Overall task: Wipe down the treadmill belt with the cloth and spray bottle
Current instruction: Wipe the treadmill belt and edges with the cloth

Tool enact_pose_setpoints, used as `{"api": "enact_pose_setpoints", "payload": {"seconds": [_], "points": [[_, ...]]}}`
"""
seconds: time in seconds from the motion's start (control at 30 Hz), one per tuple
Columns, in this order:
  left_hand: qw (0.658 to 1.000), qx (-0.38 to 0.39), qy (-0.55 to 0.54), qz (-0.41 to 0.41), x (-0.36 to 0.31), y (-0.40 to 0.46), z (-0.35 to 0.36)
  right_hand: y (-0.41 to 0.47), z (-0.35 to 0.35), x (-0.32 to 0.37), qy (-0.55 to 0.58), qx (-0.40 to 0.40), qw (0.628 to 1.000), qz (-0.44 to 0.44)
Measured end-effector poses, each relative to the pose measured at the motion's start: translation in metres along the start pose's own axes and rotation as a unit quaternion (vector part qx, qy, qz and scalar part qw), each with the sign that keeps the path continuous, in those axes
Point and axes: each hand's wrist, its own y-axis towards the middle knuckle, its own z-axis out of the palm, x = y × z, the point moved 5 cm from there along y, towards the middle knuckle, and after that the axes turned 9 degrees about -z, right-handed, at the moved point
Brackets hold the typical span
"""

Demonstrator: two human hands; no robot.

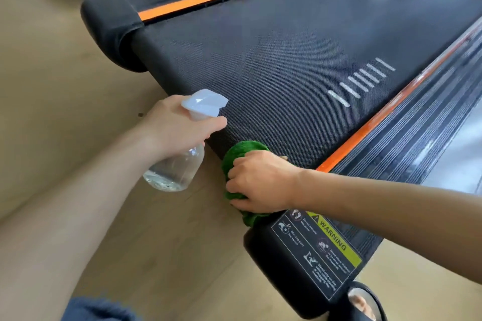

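Observation:
The black textured treadmill belt (273,60) runs diagonally from the near end up to the right, with several white stripes printed on it. My left hand (177,128) grips a clear spray bottle (174,172) with a white trigger head, held over the floor beside the belt's rear edge, nozzle facing the belt. My right hand (260,181) presses a bunched green cloth (237,154) against the belt's rear edge, next to the near end cap. Most of the cloth is hidden under that hand.
Orange strips (386,112) and ribbed black side rails (422,143) border the belt. A black end cap with a yellow warning label (313,250) sits at the near corner, another cap (109,26) at the far corner. Wooden floor (52,86) lies to the left.

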Motion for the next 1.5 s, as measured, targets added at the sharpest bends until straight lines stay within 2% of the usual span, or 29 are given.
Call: {"api": "enact_pose_setpoints", "payload": {"seconds": [0.27, 0.33, 0.43, 0.5, 0.57, 0.67, 0.77, 0.87, 0.93, 1.0, 1.07, 1.2, 1.27, 1.33, 1.4, 1.5], "points": [[1.000, -0.003, -0.018, -0.010, 0.006, 0.001, -0.004, -0.066, -0.031, -0.059, -0.009, -0.129, 0.980, 0.154], [1.000, -0.007, -0.013, -0.008, 0.009, 0.004, -0.009, -0.057, -0.030, -0.044, 0.007, -0.133, 0.983, 0.126], [0.999, -0.022, -0.021, -0.024, 0.016, 0.011, -0.019, -0.012, -0.010, -0.011, 0.004, -0.049, 0.999, -0.016], [0.999, -0.028, -0.031, -0.032, 0.021, 0.016, -0.021, 0.014, 0.004, -0.012, -0.024, -0.015, 0.998, -0.063], [0.999, -0.024, -0.029, -0.035, 0.025, 0.017, -0.020, 0.032, 0.010, -0.020, -0.049, -0.014, 0.994, -0.095], [0.999, -0.023, -0.024, -0.041, 0.029, 0.019, -0.021, 0.062, 0.005, -0.048, -0.082, -0.050, 0.993, -0.068], [0.998, -0.038, -0.032, -0.041, 0.033, 0.019, -0.030, 0.108, -0.014, -0.079, -0.141, -0.092, 0.985, 0.038], [0.997, -0.049, -0.045, -0.047, 0.037, 0.019, -0.037, 0.135, -0.016, -0.085, -0.165, -0.067, 0.980, 0.094], [0.996, -0.054, -0.055, -0.051, 0.039, 0.020, -0.038, 0.116, -0.014, -0.067, -0.168, -0.046, 0.982, 0.069], [0.996, -0.041, -0.053, -0.051, 0.038, 0.022, -0.036, 0.071, 0.002, -0.041, -0.153, 0.048, 0.987, 0.023], [0.997, -0.033, -0.052, -0.051, 0.036, 0.024, -0.034, 0.027, 0.006, -0.015, -0.104, 0.089, 0.990, -0.030], [0.995, -0.045, -0.078, -0.051, 0.035, 0.031, -0.033, 0.017, 0.007, -0.016, -0.074, 0.073, 0.990, -0.091], [0.991, -0.054, -0.101, -0.067, 0.039, 0.034, -0.037, 0.036, 0.005, -0.032, -0.069, 0.016, 0.992, -0.105], [0.984, -0.057, -0.139, -0.093, 0.049, 0.037, -0.043, 0.063, -0.004, -0.057, -0.086, -0.060, 0.993, -0.058], [0.978, -0.052, -0.157, -0.125, 0.062, 0.036, -0.046, 0.088, -0.015, -0.081, -0.105, -0.115, 0.987, 0.041], [0.969, -0.075, -0.176, -0.158, 0.082, 0.035, -0.056, 0.097, -0.018, -0.085, -0.107, -0.140, 0.976, 0.127]]}}
